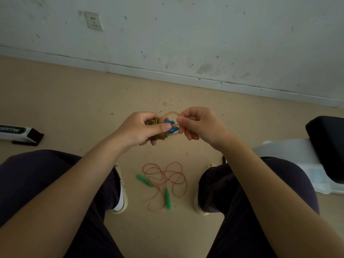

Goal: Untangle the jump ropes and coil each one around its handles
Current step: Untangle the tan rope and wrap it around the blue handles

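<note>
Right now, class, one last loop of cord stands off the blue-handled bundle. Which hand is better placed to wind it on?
The right hand. It already pinches the loose loop, while the left hand grips the coiled bundle round the blue handles and is best kept steadying it.

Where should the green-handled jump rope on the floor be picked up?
By its green handles, taken from above, one per hand. They are the only rigid parts, they lie flat and apart on the floor, and the red cord between them is a loose tangle that offers no firm hold.
</note>
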The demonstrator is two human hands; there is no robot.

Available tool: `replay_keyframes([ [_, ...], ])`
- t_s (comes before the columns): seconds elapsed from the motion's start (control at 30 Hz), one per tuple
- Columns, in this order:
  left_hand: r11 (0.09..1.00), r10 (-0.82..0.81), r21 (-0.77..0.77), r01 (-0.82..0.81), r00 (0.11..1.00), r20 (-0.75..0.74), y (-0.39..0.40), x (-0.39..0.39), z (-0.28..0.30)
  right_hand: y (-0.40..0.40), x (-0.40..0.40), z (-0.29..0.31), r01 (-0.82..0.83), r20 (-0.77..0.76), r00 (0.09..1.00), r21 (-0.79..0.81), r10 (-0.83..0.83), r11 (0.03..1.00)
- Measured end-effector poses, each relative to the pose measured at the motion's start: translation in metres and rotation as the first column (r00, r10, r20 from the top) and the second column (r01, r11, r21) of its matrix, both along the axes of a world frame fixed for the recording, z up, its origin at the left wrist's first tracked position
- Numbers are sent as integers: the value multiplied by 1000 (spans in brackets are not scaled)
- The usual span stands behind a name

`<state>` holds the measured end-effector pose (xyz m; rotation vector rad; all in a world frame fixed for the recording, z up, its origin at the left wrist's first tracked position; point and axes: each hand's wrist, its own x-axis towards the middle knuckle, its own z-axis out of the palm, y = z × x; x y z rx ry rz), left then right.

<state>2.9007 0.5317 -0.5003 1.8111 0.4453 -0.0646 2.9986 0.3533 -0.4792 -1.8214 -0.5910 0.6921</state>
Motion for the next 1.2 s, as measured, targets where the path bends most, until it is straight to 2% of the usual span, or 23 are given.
replay_keyframes([
  [0.2, 998, -28, 48, 28, 1000, 6, -4, -2, 1, 0, -2, -2, 5, 61, 998, -20, -4, 1000],
  [0.5, 1000, -2, -15, 2, 1000, -16, -2, -1, -4, -1, 1, -1, -93, 45, 995, -31, 94, 995],
  [0.63, 999, 15, -43, -16, 1000, -12, -2, -1, -2, -4, 4, -2, -98, 185, 976, -118, 119, 988],
  [0.7, 999, 18, -42, -18, 1000, -16, -2, -1, -1, -5, 5, -5, -85, 206, 972, -131, 111, 988],
  [0.83, 999, 20, -33, -21, 1000, -4, -3, -1, -2, -3, 5, -9, -83, 164, 982, -93, 97, 992],
  [1.1, 998, -15, 68, 16, 1000, -5, -3, -2, -1, -1, 0, 0, -41, 214, 976, -53, 51, 998],
  [1.2, 997, -16, 82, 16, 1000, -1, -3, -1, -1, 0, -2, -1, -15, 191, 981, 6, 13, 1000],
])
